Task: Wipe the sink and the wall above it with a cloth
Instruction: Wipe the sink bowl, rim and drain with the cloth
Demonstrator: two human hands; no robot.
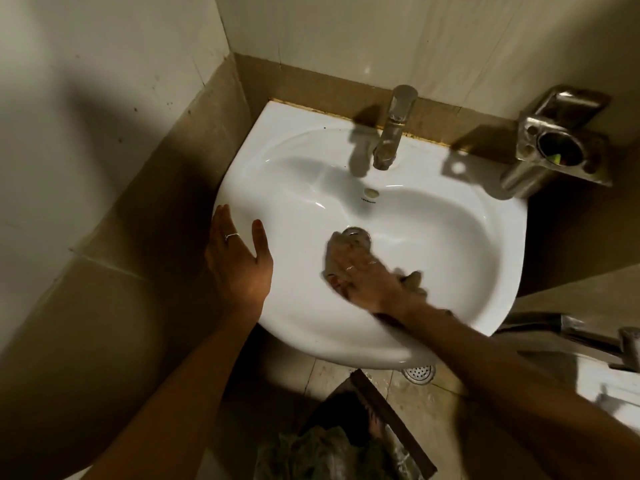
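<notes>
A white ceramic sink (pixel 450 209) sits in a tiled corner. Down in the bowl, my right hand (pixel 367 278) presses flat on a brownish cloth (pixel 341 252), which partly covers the metal drain (pixel 356 233). The hand looks blurred. More of the cloth bunches out behind the wrist. My left hand (pixel 239 258) rests open on the sink's left rim, fingers spread, a ring on one finger. The pale tiled wall (pixel 346 39) rises above the sink, with a brown tile band along its base.
A steel faucet (pixel 393 129) stands at the back of the sink. A metal holder (pixel 557 143) is fixed to the wall at the right. Below are a floor drain (pixel 419 372), a dark container (pixel 367 420) and another tap (pixel 588 334) at the right.
</notes>
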